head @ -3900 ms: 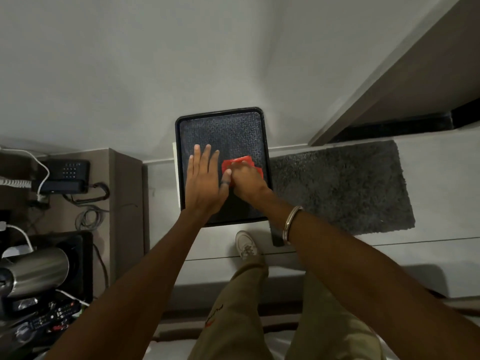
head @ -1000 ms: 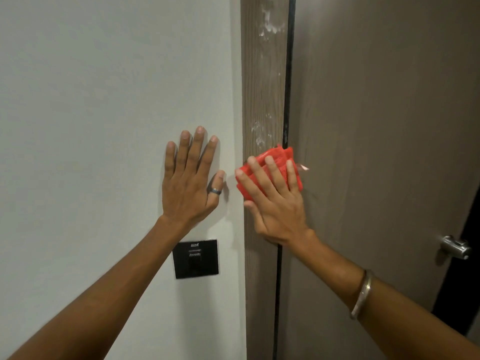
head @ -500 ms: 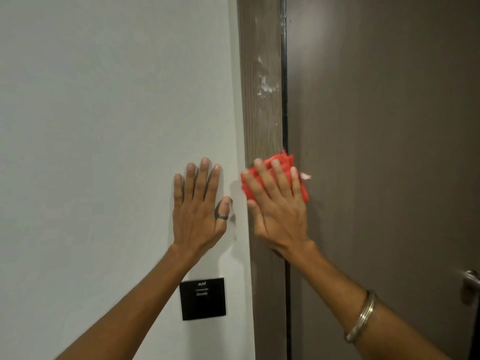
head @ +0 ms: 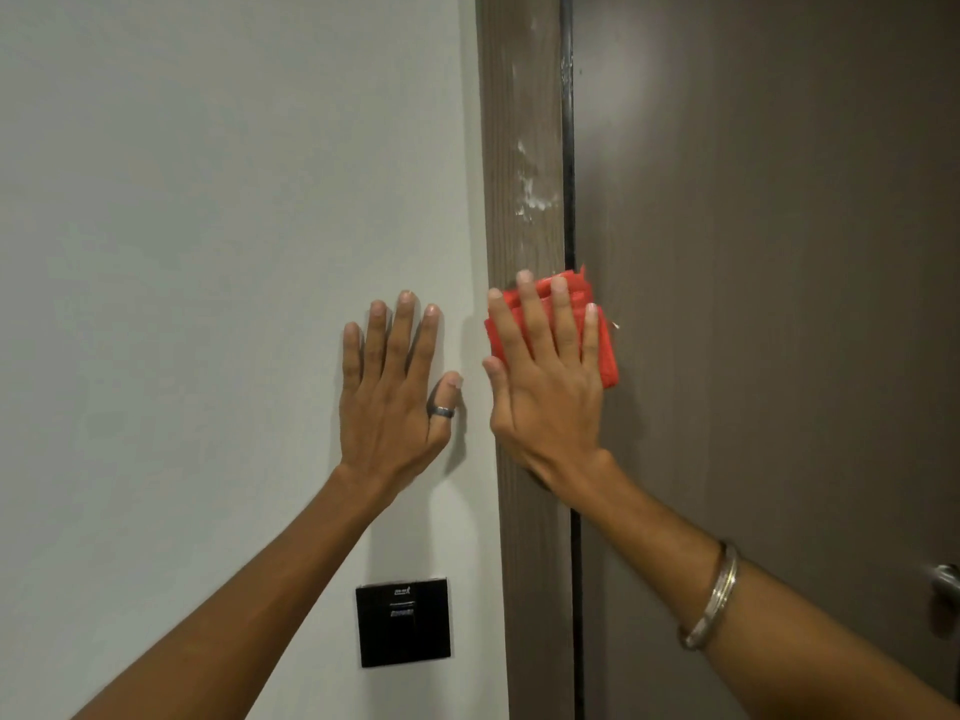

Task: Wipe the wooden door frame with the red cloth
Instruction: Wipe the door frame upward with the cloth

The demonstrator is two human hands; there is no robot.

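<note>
Head view: white wall [head: 208, 252] w/ black panel [head: 403, 622], wooden door frame [head: 524, 122] beside.

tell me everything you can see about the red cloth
The red cloth is a small folded pad of bright red fabric, its layered edges showing at the top. The right hand presses it flat, fingers spread, against the wooden door frame, where it overlaps the dark gap and the door's edge. It sits just below whitish smears on the frame. Most of it is hidden under the hand.
</note>
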